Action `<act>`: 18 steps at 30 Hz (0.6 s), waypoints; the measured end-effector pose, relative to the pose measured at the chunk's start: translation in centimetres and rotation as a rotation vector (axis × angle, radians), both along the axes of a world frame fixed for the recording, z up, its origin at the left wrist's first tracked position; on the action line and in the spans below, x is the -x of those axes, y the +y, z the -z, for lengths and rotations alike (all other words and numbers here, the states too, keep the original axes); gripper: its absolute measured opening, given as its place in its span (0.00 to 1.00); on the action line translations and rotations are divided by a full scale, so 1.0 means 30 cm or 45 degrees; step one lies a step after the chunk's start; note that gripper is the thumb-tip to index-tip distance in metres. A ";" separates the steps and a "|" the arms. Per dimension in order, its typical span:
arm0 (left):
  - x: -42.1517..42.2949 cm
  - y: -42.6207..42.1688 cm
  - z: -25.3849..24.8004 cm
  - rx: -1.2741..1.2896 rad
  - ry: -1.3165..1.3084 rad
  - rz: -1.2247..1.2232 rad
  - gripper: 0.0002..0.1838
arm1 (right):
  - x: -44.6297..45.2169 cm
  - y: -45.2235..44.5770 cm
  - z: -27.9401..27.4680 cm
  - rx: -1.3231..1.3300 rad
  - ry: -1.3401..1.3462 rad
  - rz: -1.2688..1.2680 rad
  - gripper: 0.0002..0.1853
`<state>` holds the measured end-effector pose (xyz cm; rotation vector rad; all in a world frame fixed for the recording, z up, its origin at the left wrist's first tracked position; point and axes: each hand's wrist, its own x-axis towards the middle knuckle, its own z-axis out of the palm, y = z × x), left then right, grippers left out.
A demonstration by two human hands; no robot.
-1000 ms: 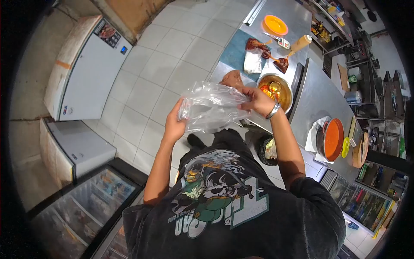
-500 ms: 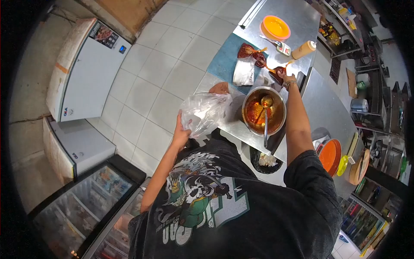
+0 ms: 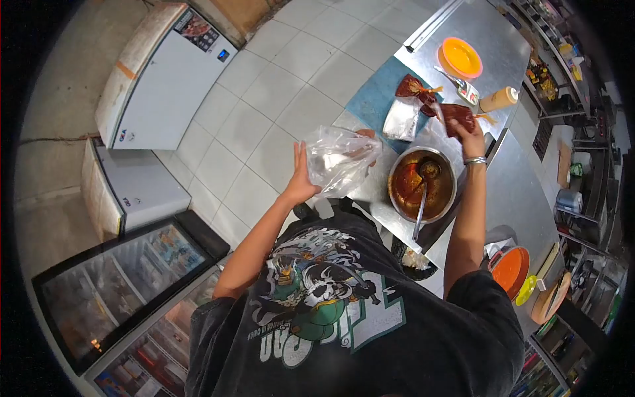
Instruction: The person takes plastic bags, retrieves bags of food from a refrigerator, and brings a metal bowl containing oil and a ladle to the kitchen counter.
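Far left of the left hand: white chest freezer, with a lower white freezer just nearer the body. A glass-topped freezer lies further down on that side.

Left hand: gripping the left edge of a clear plastic bag, which hangs loosely spread to the right of the fingers, between the hand and the steel table. Whether the bag holds anything: cannot tell.

Between the two hands, going right: blue mat, farther from the body than either hand; on it, a stack of clear bags beside dark red tied bags. Nearer the body, a metal pot of reddish contents, ladle leaning inside, handle over the near rim.

Right hand: bracelet at wrist; fingers closed on the near side of a dark red pouch. Lifted or resting: cannot tell. Beyond it, an orange plate; just past the fingers, to the right, a squeeze bottle.
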<state>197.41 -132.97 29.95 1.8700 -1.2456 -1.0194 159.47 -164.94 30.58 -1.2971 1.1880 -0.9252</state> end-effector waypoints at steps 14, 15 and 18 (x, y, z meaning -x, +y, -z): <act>0.102 -0.037 0.021 0.165 0.296 -0.019 0.74 | -0.651 0.525 0.111 0.514 0.825 -1.283 0.16; 0.101 -0.040 0.024 0.172 0.298 -0.029 0.74 | -0.651 0.512 0.088 0.647 0.747 -1.188 0.15; 0.094 -0.007 0.031 0.151 0.165 -0.105 0.74 | -0.547 0.281 0.015 0.438 0.717 -0.749 0.15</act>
